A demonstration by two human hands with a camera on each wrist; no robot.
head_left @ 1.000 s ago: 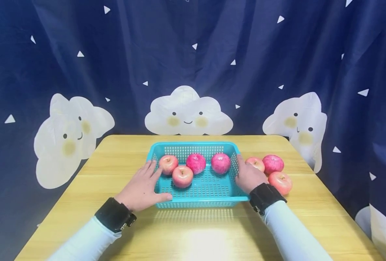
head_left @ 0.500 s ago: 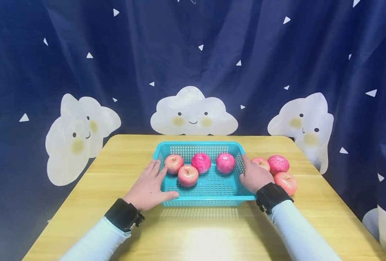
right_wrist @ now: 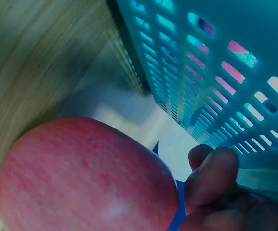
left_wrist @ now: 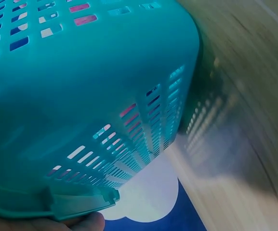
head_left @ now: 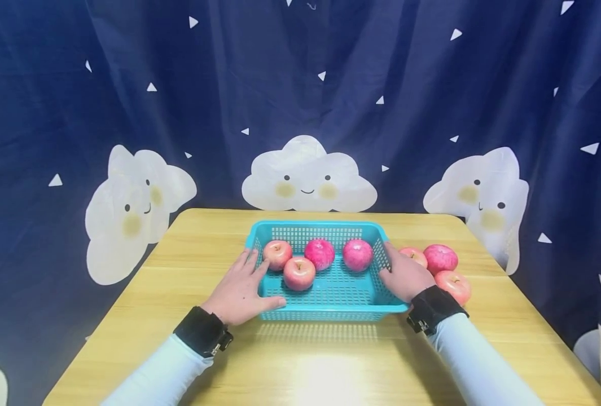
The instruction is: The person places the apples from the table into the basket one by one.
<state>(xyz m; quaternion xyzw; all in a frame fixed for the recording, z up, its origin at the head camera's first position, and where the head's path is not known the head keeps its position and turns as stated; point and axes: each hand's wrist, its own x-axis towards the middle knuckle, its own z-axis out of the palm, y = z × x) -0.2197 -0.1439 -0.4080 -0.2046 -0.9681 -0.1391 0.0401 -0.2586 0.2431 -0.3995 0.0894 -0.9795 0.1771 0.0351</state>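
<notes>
Before you: turquoise plastic basket [head_left: 330, 309], rectangular, perforated walls, upright on the counter [head_left: 259, 361]. Holds four apples [head_left: 299, 274], two pale pink, two deep pink. Three clustered on your left; one deep-pink apart, right.

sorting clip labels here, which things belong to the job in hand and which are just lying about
Likely in the job: left hand, right hand, basket, four apples inside it, perhaps loose apples beside it.
Seemingly just there: table, curtain.

Passage into basket [head_left: 333, 309] from above, at front right; four apples [head_left: 299, 274] obstruct left and rear. Outside, three apples [head_left: 441, 259] crowd right hand [head_left: 409, 276].
</notes>
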